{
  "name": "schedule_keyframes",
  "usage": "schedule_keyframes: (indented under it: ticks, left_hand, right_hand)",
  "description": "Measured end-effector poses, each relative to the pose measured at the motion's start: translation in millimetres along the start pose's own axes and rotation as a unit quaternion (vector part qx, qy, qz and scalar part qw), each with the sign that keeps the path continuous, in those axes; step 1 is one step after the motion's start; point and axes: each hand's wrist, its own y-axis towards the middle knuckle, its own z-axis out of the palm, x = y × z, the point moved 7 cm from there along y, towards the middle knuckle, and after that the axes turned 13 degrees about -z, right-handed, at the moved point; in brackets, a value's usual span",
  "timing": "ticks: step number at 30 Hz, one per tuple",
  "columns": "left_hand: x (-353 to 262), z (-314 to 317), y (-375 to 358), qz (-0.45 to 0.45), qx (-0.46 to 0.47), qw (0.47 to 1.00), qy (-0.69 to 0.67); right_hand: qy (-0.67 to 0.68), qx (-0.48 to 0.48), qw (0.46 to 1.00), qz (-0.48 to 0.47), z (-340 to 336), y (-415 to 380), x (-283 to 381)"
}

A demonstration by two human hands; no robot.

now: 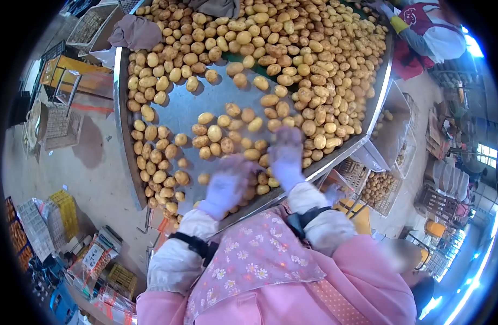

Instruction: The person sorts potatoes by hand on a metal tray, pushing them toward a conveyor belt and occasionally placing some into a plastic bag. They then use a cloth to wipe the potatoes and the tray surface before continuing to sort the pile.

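Item: gloved left grip [229,180] and right grip [286,155], both blurred (spread or pinching, I can't tell); potatoes [215,134] just ahead and beside; hasty sweeping could roll some off the desk [200,104] at its near edge.

Windows [487,152] glare, left hand [229,183] and right hand [286,156] blur, and edges bow into black.

No text, brand or number is legible. A white label [92,257] on the plastic bag [100,269] at lower left bears dark markings, too small and blurred to read. The red apron [407,64] on the person at upper right carries a pale printed motif [414,17]; no lettering can be made out.
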Motion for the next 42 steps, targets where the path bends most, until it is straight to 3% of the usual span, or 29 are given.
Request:
schedule_keyframes:
  ticks: [1,2,3,5,7,8,9,10,12,13,15,18,20,22,24,26,29,30,33,35,36,38,40,42]
  left_hand:
    - [-15,6,-1,0.039,0.052,0.997,0.047]
    - [-22,9,-2,0.078,0.102,0.987,0.095]
    - [-11,10,-9,0.073,0.1,0.988,0.095]
    - [30,3,-35,0.034,0.065,0.997,0.031]
    - [60,-28,-63,-0.025,0.046,0.996,0.078]
    - [86,-30,-84,-0.067,0.05,0.994,0.074]
    - [109,-31,-101,-0.104,0.054,0.991,0.071]
    - [118,-37,-111,-0.107,0.054,0.99,0.071]
    - [126,-46,-127,-0.101,0.054,0.987,0.114]
    - [128,-44,-131,-0.106,0.052,0.986,0.117]
    - [143,-50,-140,-0.204,-0.027,0.978,0.032]
    - [125,-75,-122,-0.252,-0.105,0.96,-0.061]
    - [120,-78,-111,-0.257,-0.13,0.956,-0.056]
    - [112,-91,-99,-0.228,-0.229,0.945,-0.048]
    - [102,-98,-75,-0.215,-0.223,0.951,-0.017]
    - [93,-90,-49,-0.21,-0.164,0.963,0.048]
    - [97,-70,-28,-0.22,-0.125,0.962,0.1]
    - [101,-61,-21,-0.224,-0.09,0.96,0.143]
    - [117,-55,-11,-0.23,-0.074,0.963,0.123]
    - [119,-61,-7,-0.218,-0.069,0.967,0.11]
    - [115,-66,-6,-0.215,-0.068,0.968,0.114]
    - [117,-81,-8,-0.285,-0.081,0.95,0.101]
    - [106,-85,-19,-0.3,-0.09,0.949,0.048]
    - [77,-75,-36,-0.276,-0.048,0.958,-0.055]
  right_hand:
    - [-0.301,0.167,0.934,-0.099,40,-14,51]
    - [-0.561,0.31,0.743,-0.19,72,-23,77]
    - [-0.559,0.313,0.743,-0.194,66,-16,82]
    - [-0.418,0.47,0.735,-0.251,50,-8,84]
    - [-0.53,0.512,0.653,-0.176,34,44,71]
    - [-0.638,0.379,0.62,-0.255,16,64,64]
    - [-0.608,0.33,0.707,-0.147,6,86,53]
    - [-0.607,0.332,0.707,-0.149,18,93,57]
    - [-0.427,0.321,0.833,-0.145,72,97,81]
    - [-0.298,0.286,0.87,-0.267,101,78,86]
    - [-0.35,0.44,0.802,-0.203,176,26,51]
    - [-0.342,0.457,0.778,-0.262,205,-12,91]
    - [-0.359,0.499,0.779,-0.124,206,-11,78]
    - [-0.356,0.504,0.777,-0.122,200,-3,75]
    - [-0.349,0.517,0.779,-0.067,189,9,83]
    - [-0.344,0.491,0.796,-0.079,174,5,62]
    - [-0.255,0.384,0.88,-0.119,140,6,73]
    - [-0.255,0.383,0.88,-0.12,139,2,78]
    - [-0.306,0.4,0.85,-0.156,144,-14,93]
    - [-0.399,0.523,0.733,-0.175,182,-33,92]
    - [-0.397,0.519,0.736,-0.174,192,-32,96]
    - [-0.46,0.593,0.65,-0.116,208,-34,84]
    - [-0.452,0.571,0.676,-0.115,212,-36,54]
    - [-0.493,0.581,0.641,-0.097,205,-30,46]
